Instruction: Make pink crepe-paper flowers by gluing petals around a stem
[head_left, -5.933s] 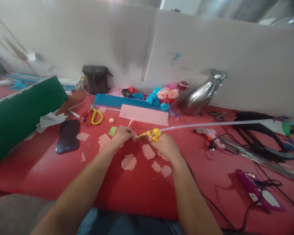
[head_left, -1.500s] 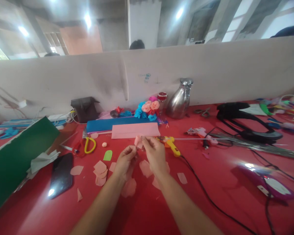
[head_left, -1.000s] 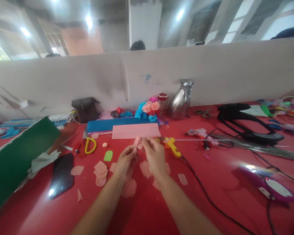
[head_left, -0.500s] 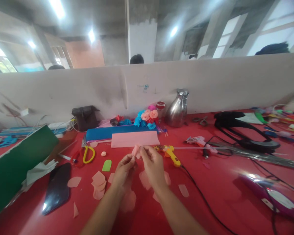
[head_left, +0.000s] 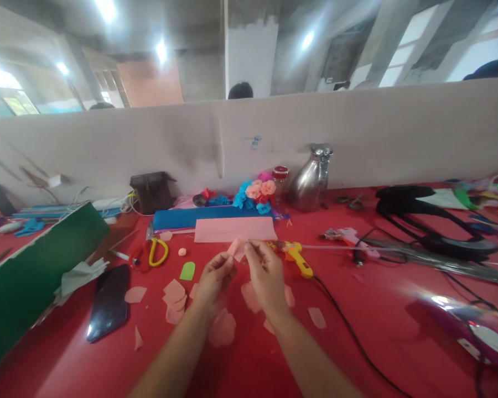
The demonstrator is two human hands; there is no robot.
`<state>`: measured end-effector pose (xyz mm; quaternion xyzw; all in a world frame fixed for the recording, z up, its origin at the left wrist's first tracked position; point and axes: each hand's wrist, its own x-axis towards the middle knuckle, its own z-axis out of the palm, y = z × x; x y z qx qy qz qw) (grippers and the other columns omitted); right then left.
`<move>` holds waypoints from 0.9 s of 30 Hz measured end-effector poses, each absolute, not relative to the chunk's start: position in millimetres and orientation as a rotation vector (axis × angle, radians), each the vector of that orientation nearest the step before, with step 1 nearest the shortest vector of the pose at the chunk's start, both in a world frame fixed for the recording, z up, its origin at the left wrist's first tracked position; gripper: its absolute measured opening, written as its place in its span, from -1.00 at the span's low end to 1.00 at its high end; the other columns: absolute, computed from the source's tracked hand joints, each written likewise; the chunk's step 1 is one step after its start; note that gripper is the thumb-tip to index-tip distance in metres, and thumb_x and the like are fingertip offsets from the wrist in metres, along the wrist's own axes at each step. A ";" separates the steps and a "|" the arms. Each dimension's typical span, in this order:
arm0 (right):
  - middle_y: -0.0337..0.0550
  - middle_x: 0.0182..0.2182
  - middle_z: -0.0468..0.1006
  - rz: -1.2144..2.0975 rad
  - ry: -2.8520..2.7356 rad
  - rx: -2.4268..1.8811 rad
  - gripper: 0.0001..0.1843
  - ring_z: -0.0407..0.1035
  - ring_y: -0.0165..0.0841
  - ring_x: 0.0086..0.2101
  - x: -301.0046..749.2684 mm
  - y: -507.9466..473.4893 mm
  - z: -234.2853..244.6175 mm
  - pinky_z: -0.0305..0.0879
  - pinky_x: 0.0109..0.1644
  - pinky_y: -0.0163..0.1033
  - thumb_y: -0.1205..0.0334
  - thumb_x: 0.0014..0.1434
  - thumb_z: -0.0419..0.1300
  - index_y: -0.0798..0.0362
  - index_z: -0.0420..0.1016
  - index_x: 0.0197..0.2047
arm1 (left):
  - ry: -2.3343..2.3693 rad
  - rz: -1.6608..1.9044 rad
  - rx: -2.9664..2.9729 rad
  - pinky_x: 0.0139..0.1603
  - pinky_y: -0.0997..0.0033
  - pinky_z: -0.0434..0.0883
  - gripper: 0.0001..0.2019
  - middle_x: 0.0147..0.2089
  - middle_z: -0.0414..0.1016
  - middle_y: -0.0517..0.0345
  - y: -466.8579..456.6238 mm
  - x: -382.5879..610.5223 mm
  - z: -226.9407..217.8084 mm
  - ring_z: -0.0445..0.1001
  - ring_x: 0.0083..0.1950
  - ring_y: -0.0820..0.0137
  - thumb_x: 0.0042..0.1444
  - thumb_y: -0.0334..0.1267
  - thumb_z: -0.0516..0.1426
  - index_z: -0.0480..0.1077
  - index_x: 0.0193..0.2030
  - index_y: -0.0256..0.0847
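Note:
Between both hands is a small pink paper petal (head_left: 237, 250), held up over the red table. My left hand (head_left: 216, 276) pinches its left side, and my right hand (head_left: 265, 272) grips its right edge with thumb and fingers. Below and beside the hands lie more cut pink petals (head_left: 223, 327), with a small stack (head_left: 175, 301) to the left. A green rounded piece (head_left: 187, 271) rests near that stack. Just right of my right hand is a yellow glue gun (head_left: 299, 260). Behind the hands is a pink paper strip (head_left: 234, 230).
Scissors with a yellow handle (head_left: 158, 252) and a dark phone (head_left: 108, 303) lie left, beside a green board (head_left: 45, 282). Paper flowers (head_left: 260, 193) and a metal jug (head_left: 311, 179) stand along the white partition (head_left: 170, 143). A black cord (head_left: 348, 331) crosses the right side.
The view has shifted slightly, so the scene sits further right in the picture. Both hands still hold the petal, which now appears a little more spread between the fingers.

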<state>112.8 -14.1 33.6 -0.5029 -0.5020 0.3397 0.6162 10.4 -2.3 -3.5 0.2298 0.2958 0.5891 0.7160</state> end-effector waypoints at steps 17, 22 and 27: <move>-0.15 -0.34 0.60 1.416 -1.130 -0.951 -0.76 0.41 -0.32 -0.30 128.2 3.2 26.7 0.25 -0.16 -0.23 0.15 -0.09 0.29 0.03 0.60 -0.30 | 0.620 1.320 0.553 -0.32 0.58 0.28 -0.82 -0.43 0.43 0.21 -1.3 6.3 1.1 0.33 -0.44 0.59 -0.17 -0.33 0.32 0.44 -0.40 -0.26; -0.17 -0.37 0.60 1.374 -1.143 -0.953 -0.76 0.41 -0.33 -0.32 126.4 3.1 26.7 0.24 -0.16 -0.23 0.16 -0.08 0.30 0.04 0.61 -0.29 | 0.625 1.339 0.573 -0.31 0.58 0.27 -0.82 -0.42 0.44 0.21 -0.9 6.1 1.2 0.34 -0.42 0.59 -0.17 -0.32 0.32 0.46 -0.40 -0.26; -0.17 -0.38 0.60 1.363 -1.141 -0.955 -0.75 0.40 -0.34 -0.34 126.6 4.6 23.7 0.24 -0.17 -0.22 0.19 -0.07 0.30 0.05 0.60 -0.27 | 0.630 1.350 0.578 -0.33 0.60 0.25 -0.82 -0.43 0.43 0.22 -1.4 5.8 2.9 0.33 -0.42 0.60 -0.19 -0.31 0.33 0.47 -0.41 -0.26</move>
